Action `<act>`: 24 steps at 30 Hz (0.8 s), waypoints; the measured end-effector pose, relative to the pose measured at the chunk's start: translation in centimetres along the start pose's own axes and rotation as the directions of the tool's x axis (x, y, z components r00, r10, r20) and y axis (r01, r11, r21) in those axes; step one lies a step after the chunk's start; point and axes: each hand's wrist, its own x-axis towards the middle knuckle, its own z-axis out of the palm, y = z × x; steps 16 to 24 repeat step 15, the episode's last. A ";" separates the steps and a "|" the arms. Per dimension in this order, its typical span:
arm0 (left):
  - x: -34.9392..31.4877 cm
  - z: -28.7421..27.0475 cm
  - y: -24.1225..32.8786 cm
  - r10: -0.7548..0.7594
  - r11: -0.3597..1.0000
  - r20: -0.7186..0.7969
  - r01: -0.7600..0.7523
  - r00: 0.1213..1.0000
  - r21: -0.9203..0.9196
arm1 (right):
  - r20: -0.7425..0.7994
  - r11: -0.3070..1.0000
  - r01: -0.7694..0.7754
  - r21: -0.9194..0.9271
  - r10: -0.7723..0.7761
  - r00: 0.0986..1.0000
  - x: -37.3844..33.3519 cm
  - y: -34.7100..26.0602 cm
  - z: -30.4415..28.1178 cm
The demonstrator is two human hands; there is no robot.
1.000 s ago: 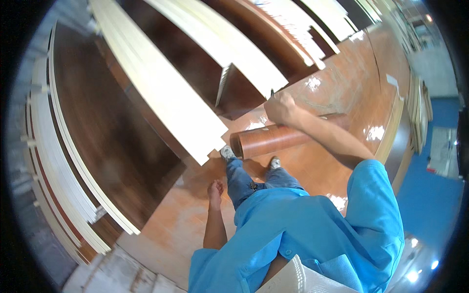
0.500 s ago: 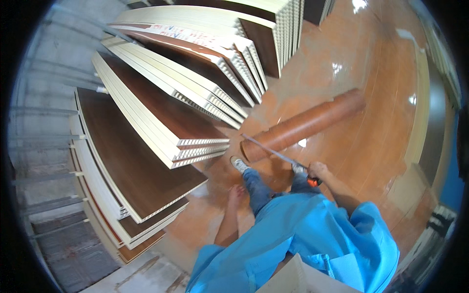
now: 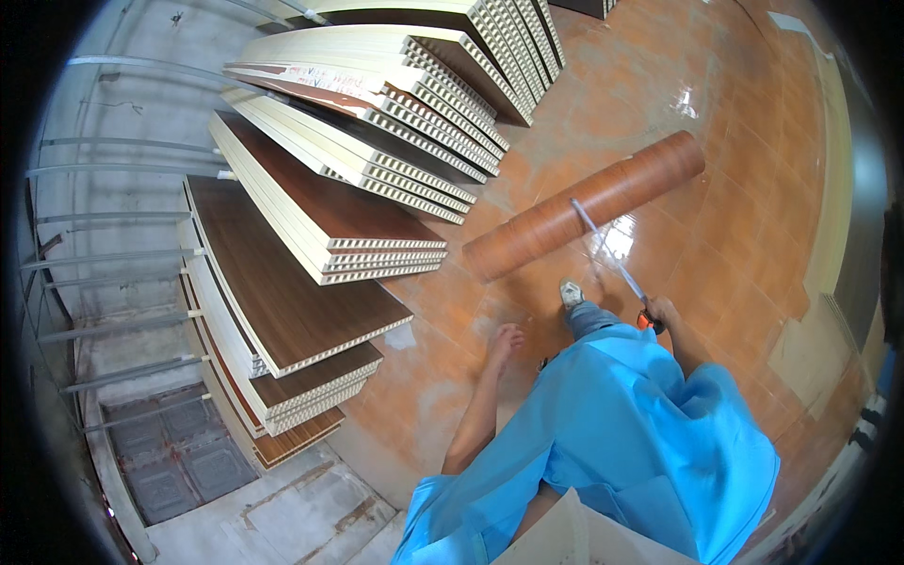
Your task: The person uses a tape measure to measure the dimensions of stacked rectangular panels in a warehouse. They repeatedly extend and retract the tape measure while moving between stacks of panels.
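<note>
My right hand (image 3: 662, 312) grips an orange-and-black tape measure (image 3: 647, 320). Its pale blade (image 3: 610, 256) sticks out forward and left, the far end showing in front of a long reddish-brown wood-grain roll (image 3: 589, 202) on the floor; whether it touches the roll, I cannot tell. My left hand (image 3: 507, 343) hangs free on the left, fingers loosely bent and nothing seen in them. It is nearest the brown door-like panels with pale edges (image 3: 311, 282), but apart from them.
Several stacks of panels (image 3: 377, 250) lean in a row along the left, their corners jutting toward me. Metal rails (image 3: 122, 218) run along the grey wall behind them. Pale sheets (image 3: 800, 353) lie at the right on the glossy orange tiled floor (image 3: 734, 254).
My right hand and the tape have shifted right, and the blade's end has swung from the roll's near end to its middle. My left hand has risen and moved right. The view has turned.
</note>
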 end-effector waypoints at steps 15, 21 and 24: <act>-10.2 12.3 -31.4 -0.005 0.919 -0.097 -0.034 0.995 -0.392 | 0.053 0.908 0.179 -0.378 -0.172 0.984 -2.2 23.4 -3.5; -10.2 12.3 -31.4 -0.005 0.919 -0.097 -0.034 0.995 -0.392 | 0.053 0.908 0.179 -0.378 -0.172 0.984 -2.2 23.4 -3.5; -10.2 12.3 -31.4 -0.005 0.919 -0.097 -0.034 0.995 -0.392 | 0.053 0.908 0.179 -0.378 -0.172 0.984 -2.2 23.4 -3.5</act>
